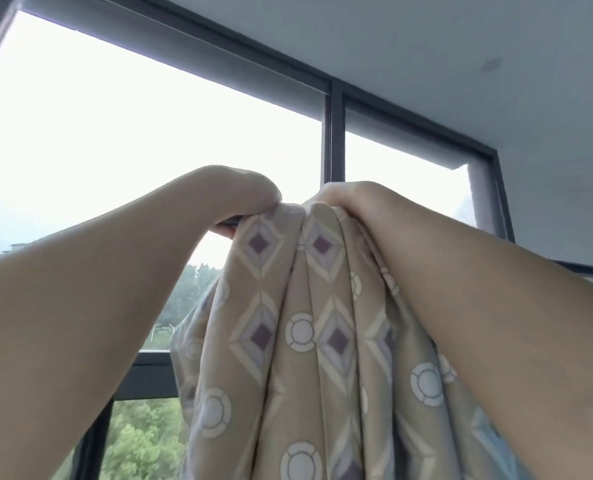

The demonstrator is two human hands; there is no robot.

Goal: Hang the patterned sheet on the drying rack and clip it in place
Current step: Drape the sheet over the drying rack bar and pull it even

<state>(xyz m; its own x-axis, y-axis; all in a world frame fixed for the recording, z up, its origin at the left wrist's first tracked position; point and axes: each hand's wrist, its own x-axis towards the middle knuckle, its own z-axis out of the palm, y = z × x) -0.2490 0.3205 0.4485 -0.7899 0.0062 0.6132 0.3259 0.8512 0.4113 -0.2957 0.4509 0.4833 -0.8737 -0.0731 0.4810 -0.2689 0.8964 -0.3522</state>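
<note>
While both arms reached overhead, the left hand [243, 195] and right hand [354, 199] clenched the bunched top of the sheet [305, 334], which hung in folds before the window [149, 150].

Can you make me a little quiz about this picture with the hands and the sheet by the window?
1. True or false: the patterned sheet lies flat on a table.
2. Which shapes are printed on the sheet? A) stars and hearts B) diamonds and rings C) stripes only
3. Fill in: behind the left hand and the right hand there is a big ____ with a dark frame.

Key:
1. False. It hangs down in folds, bunched at the top where both hands hold it.
2. B.
3. Window. Green trees show through it, low down.
</note>
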